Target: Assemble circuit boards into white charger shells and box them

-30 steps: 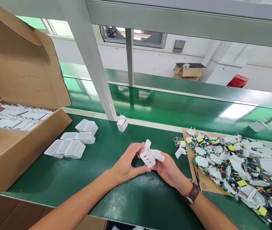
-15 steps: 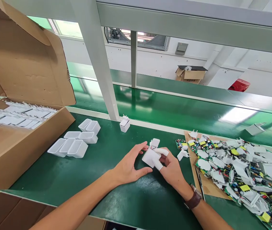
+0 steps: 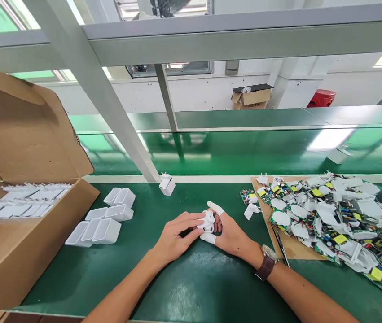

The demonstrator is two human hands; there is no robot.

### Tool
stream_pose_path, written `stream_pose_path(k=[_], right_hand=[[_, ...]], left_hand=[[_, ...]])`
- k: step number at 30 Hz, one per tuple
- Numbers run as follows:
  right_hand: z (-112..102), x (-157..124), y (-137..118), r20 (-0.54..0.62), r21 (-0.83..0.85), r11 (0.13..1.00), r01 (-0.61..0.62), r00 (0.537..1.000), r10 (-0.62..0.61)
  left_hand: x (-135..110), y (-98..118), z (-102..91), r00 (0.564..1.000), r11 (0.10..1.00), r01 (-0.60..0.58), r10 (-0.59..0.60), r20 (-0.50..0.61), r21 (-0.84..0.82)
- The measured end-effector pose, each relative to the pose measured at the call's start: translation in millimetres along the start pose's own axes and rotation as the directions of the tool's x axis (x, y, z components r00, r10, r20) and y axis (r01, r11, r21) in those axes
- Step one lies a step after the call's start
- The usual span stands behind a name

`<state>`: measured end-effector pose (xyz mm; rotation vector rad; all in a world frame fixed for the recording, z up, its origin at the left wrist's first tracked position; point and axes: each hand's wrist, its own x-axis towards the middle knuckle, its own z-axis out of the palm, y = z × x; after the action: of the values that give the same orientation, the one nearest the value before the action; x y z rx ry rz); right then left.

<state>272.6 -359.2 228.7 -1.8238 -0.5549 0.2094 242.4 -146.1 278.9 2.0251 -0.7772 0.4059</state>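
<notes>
Centrally, a white plastic piece [image 3: 207,221] in a two-handed grasp

The piece sits directly between the hands, over the tabletop [image 3: 157,211], and both reach it, so neither is nearer. At its left, the left hand [image 3: 177,235] pinches it with fingers and thumb; at its right, the right hand [image 3: 233,233] cups it, the white finger covers [image 3: 216,207] curving past its far and near sides. Fingers hide too much to tell its long axis.

Left of the piece stand the open-topped white cups [image 3: 106,231]; beyond it, slightly left, an upright white unit [image 3: 167,185]. Right of it lie a loose plug part [image 3: 252,211] and, farther over, a pile of circuit boards [image 3: 332,224].

Half a second ago the piece showed a broad flat face, with the left hand spread beside it; now a rounded portion shows and the left fingers have closed in.
</notes>
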Motion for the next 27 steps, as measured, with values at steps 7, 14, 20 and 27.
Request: stream_pose_path(k=[7,14,20,27], right_hand=[[-1,0,-2,-0.019,0.036,0.998,0.044,0.999,-0.043],[-3,0,-6,0.003,-0.051,0.999,-0.013,1.000,0.013],[-2,-6,-3,-0.030,-0.031,0.999,0.018,0.999,-0.018],[9,29,-8,-0.056,-0.053,0.998,-0.027,0.998,0.024]], left_hand=[[17,10,4.3,0.996,0.986,-0.079,0.072,0.053,0.145],[26,15,6.2,0.995,0.955,-0.046,0.017,0.103,0.292],[11,14,-5.2,0.976,0.962,-0.005,-0.054,0.209,0.273],[14,-39,-61.7,0.877,0.875,0.390,-0.259,-0.404,0.286]])
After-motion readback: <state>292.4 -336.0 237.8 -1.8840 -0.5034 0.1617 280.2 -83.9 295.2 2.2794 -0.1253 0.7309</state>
